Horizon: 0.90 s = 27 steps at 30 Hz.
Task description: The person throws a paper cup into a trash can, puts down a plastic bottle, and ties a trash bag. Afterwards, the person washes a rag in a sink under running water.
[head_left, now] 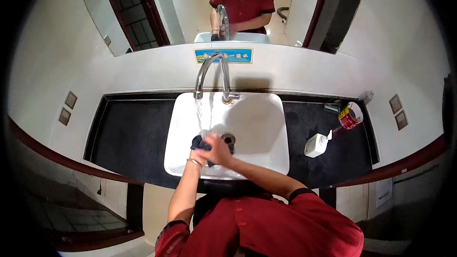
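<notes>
A wet-looking dark cloth [198, 143] is bunched up over the front left of the white sink [262, 165], under the stream of water [199, 113] from the curved metal tap [200, 78]. My left hand [197, 156], with a bracelet at the wrist, is closed on the cloth, its fingers largely hidden by the fabric. Across it from the right comes my right hand [216, 149], slightly blurred and closed over the same cloth. Part of the cloth hangs below the hands, near the drain [228, 139].
A white pump bottle [316, 145] stands on the black counter [135, 128], right of the sink. Behind it is a red and yellow tub [351, 116], tilted in view. A blue sign [240, 55] and a mirror [259, 33] are on the wall behind the tap.
</notes>
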### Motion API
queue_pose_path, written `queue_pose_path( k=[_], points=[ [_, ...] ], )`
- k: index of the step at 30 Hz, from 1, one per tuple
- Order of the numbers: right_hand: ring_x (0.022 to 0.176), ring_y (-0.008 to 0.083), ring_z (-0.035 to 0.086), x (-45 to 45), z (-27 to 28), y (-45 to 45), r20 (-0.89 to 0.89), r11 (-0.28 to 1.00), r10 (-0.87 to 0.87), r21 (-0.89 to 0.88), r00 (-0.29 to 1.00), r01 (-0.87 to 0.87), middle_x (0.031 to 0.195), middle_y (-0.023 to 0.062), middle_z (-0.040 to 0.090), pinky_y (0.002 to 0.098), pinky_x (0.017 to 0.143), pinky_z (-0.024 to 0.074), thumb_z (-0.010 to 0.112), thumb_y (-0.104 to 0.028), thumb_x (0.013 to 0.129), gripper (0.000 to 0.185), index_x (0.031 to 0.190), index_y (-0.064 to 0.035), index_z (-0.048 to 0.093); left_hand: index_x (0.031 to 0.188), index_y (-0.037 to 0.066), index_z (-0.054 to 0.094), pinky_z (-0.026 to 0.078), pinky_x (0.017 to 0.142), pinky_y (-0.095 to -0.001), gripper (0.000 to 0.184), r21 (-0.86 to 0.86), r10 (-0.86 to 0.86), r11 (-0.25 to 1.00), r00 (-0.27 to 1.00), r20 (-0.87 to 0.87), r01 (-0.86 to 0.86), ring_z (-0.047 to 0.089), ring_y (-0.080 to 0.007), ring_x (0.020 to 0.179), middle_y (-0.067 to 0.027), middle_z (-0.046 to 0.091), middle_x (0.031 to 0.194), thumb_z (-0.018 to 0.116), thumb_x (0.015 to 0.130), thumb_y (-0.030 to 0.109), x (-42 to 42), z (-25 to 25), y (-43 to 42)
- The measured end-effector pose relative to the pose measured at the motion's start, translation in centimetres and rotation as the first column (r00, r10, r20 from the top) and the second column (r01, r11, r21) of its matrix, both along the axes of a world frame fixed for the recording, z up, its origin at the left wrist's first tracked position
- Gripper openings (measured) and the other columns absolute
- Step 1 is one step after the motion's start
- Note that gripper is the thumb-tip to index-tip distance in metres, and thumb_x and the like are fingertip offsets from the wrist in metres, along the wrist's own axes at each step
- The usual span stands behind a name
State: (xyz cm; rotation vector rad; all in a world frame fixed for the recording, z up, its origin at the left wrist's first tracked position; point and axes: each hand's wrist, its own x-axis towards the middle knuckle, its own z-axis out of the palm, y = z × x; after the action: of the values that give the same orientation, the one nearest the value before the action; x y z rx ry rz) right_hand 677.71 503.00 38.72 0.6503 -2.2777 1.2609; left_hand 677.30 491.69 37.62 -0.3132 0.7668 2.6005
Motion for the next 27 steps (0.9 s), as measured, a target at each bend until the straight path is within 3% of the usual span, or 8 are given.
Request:
queue_pose_path(
  k=[4, 6, 8, 14, 17, 20, 24, 27],
  points=[
    [0.081, 0.0338, 0.054, 1.8, 4.9, -0.9, 0.404, 0.968, 0.116, 0.160, 0.907, -0.195, 0.083, 0.0200, 0.055, 0.0392, 0.074, 0.0412, 0.050, -0.042, 0.073, 0.041, 0.078, -0.0029, 0.058, 0.111, 0.009, 0.044, 0.036, 0.088, -0.0327, 0.032, -0.567, -0.143, 0.784, 0.814, -0.563, -0.254, 0.046, -0.0217, 0.100, -0.0091, 0.051, 0.104, 0.029, 0.087, 0.025, 0.9, -1.3, 0.5],
    [0.070, 0.0352, 0.056, -1.6, 3.3, -1.0, 0.532, 0.956, -0.231, 0.279, 0.815, 0.088, 0.074, 0.0216, 0.056, 0.0415, 0.065, 0.0429, 0.044, -0.037, 0.077, 0.037, 0.078, -0.0032, 0.059, 0.111, 0.008, 0.045, 0.037, 0.088, -0.0331, 0.033, 0.116, 0.019, 0.992, 0.951, 0.307, -0.057, 0.048, -0.0209, 0.098, -0.0084, 0.052, 0.105, 0.031, 0.087, 0.026, -0.7, 0.2, 2.0],
    [0.062, 0.0327, 0.057, -5.7, -0.8, 1.6, 0.569, 0.946, -0.236, 0.319, 0.787, 0.054, 0.067, 0.0210, 0.057, 0.0388, 0.056, 0.0437, 0.039, -0.031, 0.080, 0.036, 0.075, -0.0009, 0.059, 0.089, 0.009, 0.055, 0.045, 0.066, -0.0267, 0.025, -0.126, 0.025, 0.992, 0.994, 0.106, -0.011, 0.053, -0.0141, 0.077, -0.0013, 0.056, 0.085, 0.046, 0.083, 0.031, 0.2, 3.5, 5.0],
    [0.088, 0.0154, 0.052, -4.6, -0.2, 5.9, 0.686, 0.814, 0.522, -0.579, 0.506, -0.055, 0.101, 0.0094, 0.054, 0.0276, 0.075, 0.0417, 0.036, -0.036, 0.084, 0.039, 0.104, -0.0051, 0.051, 0.095, 0.000, 0.054, 0.049, 0.057, -0.0292, 0.027, -0.278, -0.312, 0.908, 0.948, 0.055, 0.315, 0.058, -0.0184, 0.065, -0.0096, 0.058, 0.080, 0.051, 0.080, 0.023, -0.2, 7.0, 2.8],
    [0.093, 0.0127, 0.048, -4.4, 1.7, 7.1, 0.603, 0.597, 0.795, -0.797, -0.071, -0.090, 0.103, 0.0052, 0.052, 0.0256, 0.082, 0.0384, 0.050, -0.032, 0.081, 0.043, 0.116, -0.0065, 0.042, 0.095, -0.002, 0.053, 0.050, 0.056, -0.0292, 0.025, -0.522, -0.391, 0.783, 0.920, 0.012, 0.340, 0.059, -0.0180, 0.066, -0.0104, 0.058, 0.082, 0.054, 0.077, 0.014, -1.2, 4.9, 1.0],
    [0.085, 0.0132, 0.051, -5.1, 0.4, 8.4, 0.842, 0.821, 0.486, -0.346, 0.236, -0.455, 0.097, 0.0064, 0.054, 0.0262, 0.080, 0.0409, 0.059, -0.020, 0.074, 0.044, 0.113, -0.0061, 0.044, 0.082, -0.002, 0.055, 0.049, 0.051, -0.0227, 0.017, -0.739, -0.477, 0.579, 0.878, 0.037, 0.345, 0.059, -0.0156, 0.063, -0.0098, 0.059, 0.075, 0.055, 0.075, 0.013, -1.2, 6.5, -0.6],
    [0.079, 0.0155, 0.053, -4.4, 1.0, 7.2, 0.510, 0.472, 0.778, -0.860, 0.366, 0.196, 0.087, 0.0048, 0.055, 0.0294, 0.068, 0.0435, 0.066, -0.019, 0.068, 0.036, 0.098, -0.0084, 0.048, 0.086, -0.001, 0.054, 0.049, 0.060, -0.0273, 0.024, -0.445, -0.301, 0.829, 0.941, 0.153, 0.337, 0.058, -0.0166, 0.063, -0.0086, 0.058, 0.073, 0.048, 0.080, 0.022, -0.4, 4.9, -1.2],
    [0.077, 0.0226, 0.054, -1.9, 0.8, 3.0, 0.420, 0.895, 0.351, -0.414, 0.837, -0.167, 0.082, 0.0091, 0.055, 0.0314, 0.066, 0.0433, 0.065, -0.023, 0.066, 0.029, 0.085, -0.0064, 0.051, 0.088, 0.003, 0.053, 0.048, 0.066, -0.0334, 0.026, -0.071, -0.050, 0.996, 0.985, 0.165, 0.063, 0.055, -0.0199, 0.067, -0.0058, 0.057, 0.074, 0.044, 0.084, 0.027, -1.1, 0.3, 0.1]
  ],
)
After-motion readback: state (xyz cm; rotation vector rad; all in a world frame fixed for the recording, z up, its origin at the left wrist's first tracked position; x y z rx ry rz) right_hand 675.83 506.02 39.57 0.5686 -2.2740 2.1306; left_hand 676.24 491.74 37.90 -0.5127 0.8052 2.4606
